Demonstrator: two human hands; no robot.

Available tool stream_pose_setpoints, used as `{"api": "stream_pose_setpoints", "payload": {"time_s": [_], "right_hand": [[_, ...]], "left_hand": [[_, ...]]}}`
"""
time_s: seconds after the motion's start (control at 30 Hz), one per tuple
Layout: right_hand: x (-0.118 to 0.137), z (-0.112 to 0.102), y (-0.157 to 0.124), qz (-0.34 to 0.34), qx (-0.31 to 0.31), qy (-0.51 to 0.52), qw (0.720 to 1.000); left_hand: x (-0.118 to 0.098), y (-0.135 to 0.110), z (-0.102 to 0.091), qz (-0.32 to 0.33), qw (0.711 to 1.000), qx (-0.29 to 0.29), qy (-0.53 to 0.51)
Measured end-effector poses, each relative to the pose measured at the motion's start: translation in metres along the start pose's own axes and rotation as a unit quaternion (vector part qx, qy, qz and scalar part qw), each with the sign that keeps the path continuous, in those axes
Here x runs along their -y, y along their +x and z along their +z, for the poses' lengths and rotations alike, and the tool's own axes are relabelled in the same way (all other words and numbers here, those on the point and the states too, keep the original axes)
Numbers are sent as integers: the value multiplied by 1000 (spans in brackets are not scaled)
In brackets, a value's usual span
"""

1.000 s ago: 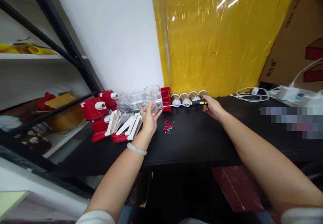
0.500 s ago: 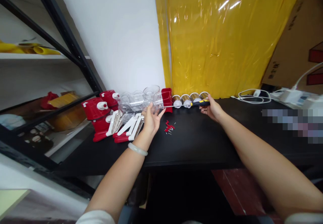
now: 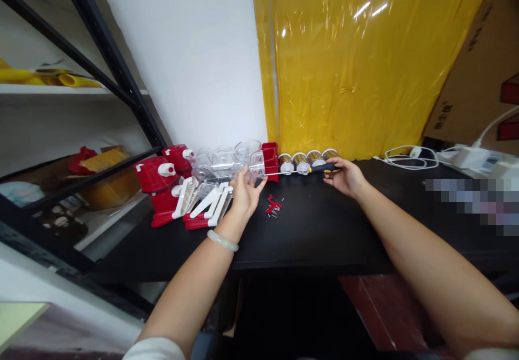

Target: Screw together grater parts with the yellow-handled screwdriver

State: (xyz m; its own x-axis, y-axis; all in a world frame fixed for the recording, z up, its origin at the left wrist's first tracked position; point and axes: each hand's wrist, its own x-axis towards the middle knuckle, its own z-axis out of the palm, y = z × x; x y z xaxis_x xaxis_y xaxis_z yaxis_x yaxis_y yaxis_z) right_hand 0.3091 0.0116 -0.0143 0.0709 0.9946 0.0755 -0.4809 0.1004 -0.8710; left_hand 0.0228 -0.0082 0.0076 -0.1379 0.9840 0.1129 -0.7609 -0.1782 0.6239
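One head camera is looking forward and down from above and behind the fingers (image 3: pixel 242 177), facing yellow sheeting (image 3: pixel 348 68) beyond.

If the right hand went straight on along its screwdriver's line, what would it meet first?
Led by the tip of the screwdriver, the right hand would probably meet the clear plastic piece in the left hand first, though depth around the tip is hard to judge.
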Motion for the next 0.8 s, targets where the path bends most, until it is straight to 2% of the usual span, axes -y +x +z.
{"api": "stream_pose_setpoints", "payload": {"time_s": [0.07,0.13,0.23,0.33,0.47,0.57,0.7,0.8], "right_hand": [[-2,-1,1,16,3,-22,1000],[-6,-2,4,19,-22,-78,997],[-11,-2,8,-20,-49,-145,988],[-8,-2,8,-41,-45,-106,993],[-1,-2,5,-6,-10,-26,1000],[-2,-4,7,-3,-27,-96,995],[-10,-6,13,-58,-59,-205,975],[-10,-3,11,-64,-54,-165,983]], "left_hand": [[0,1,0,2,1000,1,-4],[0,1,-1,3,1000,4,-5],[0,2,-1,2,1000,2,-5],[0,2,-1,-4,1000,4,-1],[0,1,0,0,1000,14,5],[0,3,0,6,1000,12,2],[-1,4,-1,2,1000,10,2],[0,4,-1,0,1000,18,10]]}}
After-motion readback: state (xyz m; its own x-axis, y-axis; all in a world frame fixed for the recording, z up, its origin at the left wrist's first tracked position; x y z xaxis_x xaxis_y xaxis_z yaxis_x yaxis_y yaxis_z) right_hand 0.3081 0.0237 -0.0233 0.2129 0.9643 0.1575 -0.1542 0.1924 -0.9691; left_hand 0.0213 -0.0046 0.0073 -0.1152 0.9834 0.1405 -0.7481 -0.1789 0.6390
